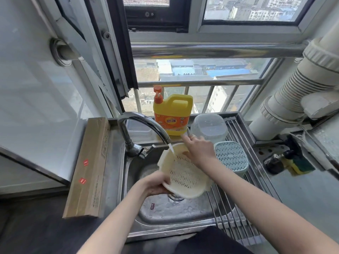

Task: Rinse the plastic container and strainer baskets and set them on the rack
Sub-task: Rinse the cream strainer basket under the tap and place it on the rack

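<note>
Cream strainer basket (185,176): held tilted over the sink (165,213), under the faucet (141,125) stream. Judged light, stiff, perforated plastic, slippery when wet; best taken by the rim. Left hand (156,184): closed on the basket's near rim, forearm reaching in from below. Right hand (199,150): fingers loosely spread inside the basket's far side, gripping nothing. Green strainer basket (231,158) and clear plastic container (209,128): upended on the rack (236,222), right of the sink.
</note>
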A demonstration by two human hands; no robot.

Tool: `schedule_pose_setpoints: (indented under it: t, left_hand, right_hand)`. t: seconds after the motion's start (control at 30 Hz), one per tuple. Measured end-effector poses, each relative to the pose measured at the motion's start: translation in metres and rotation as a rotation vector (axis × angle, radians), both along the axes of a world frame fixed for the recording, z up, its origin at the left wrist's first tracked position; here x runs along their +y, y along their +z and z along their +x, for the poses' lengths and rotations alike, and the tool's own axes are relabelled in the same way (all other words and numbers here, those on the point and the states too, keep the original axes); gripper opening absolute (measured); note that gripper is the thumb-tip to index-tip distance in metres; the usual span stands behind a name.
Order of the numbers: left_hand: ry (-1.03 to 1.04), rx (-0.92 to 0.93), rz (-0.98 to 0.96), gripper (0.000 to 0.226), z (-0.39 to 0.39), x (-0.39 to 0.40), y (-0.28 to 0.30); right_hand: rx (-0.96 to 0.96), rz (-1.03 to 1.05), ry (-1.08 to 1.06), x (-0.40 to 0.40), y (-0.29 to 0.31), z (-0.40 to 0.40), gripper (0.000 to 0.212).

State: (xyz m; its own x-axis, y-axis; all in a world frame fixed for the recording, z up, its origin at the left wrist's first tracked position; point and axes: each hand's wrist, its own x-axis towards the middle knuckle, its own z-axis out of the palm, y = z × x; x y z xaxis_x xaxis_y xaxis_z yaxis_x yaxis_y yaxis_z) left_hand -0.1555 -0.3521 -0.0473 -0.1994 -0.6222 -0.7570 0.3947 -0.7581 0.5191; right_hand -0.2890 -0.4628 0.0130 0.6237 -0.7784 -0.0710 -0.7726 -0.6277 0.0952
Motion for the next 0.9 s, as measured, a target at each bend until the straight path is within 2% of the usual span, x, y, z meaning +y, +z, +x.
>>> schedule_pose_setpoints:
  t: [0.07, 0.13, 0.23, 0.3, 0.43, 0.53, 0.63, 0.7, 0.8, 0.87, 0.9]
  left_hand:
    - [-0.147, -0.033, -0.033, 0.046, -0.003, 0.002, 0.007]
    - [-0.223, 0.003, -0.061, 0.055, -0.004, 0.005, 0.008]
    - [-0.19, 0.049, -0.078, 0.068, -0.001, 0.011, 0.001]
    - [-0.118, 0.063, -0.101, 0.068, 0.005, 0.017, -0.006]
    - [0.102, 0.298, -0.12, 0.073, 0.015, 0.026, -0.017]
    - [0.198, 0.495, -0.165, 0.076, 0.014, 0.034, -0.024]
    - [0.329, 0.609, -0.237, 0.082, 0.018, 0.04, -0.033]
    - [0.479, 0.555, -0.134, 0.072, 0.018, 0.035, -0.027]
    - [0.544, 0.279, 0.044, 0.063, 0.011, 0.021, -0.014]
    - [0.469, 0.124, 0.071, 0.059, 0.008, 0.015, -0.008]
    - [0.435, 0.053, 0.062, 0.055, 0.007, 0.014, -0.006]
  right_hand:
    - [0.067, 0.065, 0.113, 0.0, -0.002, 0.007, 0.052]
    - [0.157, 0.176, 0.206, -0.002, -0.002, 0.008, 0.039]
    - [0.177, 0.292, 0.258, -0.005, 0.0, 0.005, 0.014]
    - [0.118, 0.318, 0.267, -0.007, 0.0, 0.002, 0.013]
    - [-0.204, 0.375, 0.111, -0.006, -0.006, -0.003, 0.049]
    - [-0.592, 0.528, -0.024, 0.003, -0.014, -0.007, 0.049]
    - [-0.937, 0.751, -0.185, 0.015, -0.012, -0.015, 0.049]
    - [-1.046, 1.016, -0.243, 0.022, -0.008, -0.025, 0.058]
    - [-1.114, 1.371, -0.268, 0.031, -0.01, -0.04, 0.075]
    - [-1.307, 1.523, -0.402, 0.035, -0.013, -0.045, 0.069]
    - [-1.404, 1.529, -0.484, 0.036, -0.015, -0.045, 0.061]
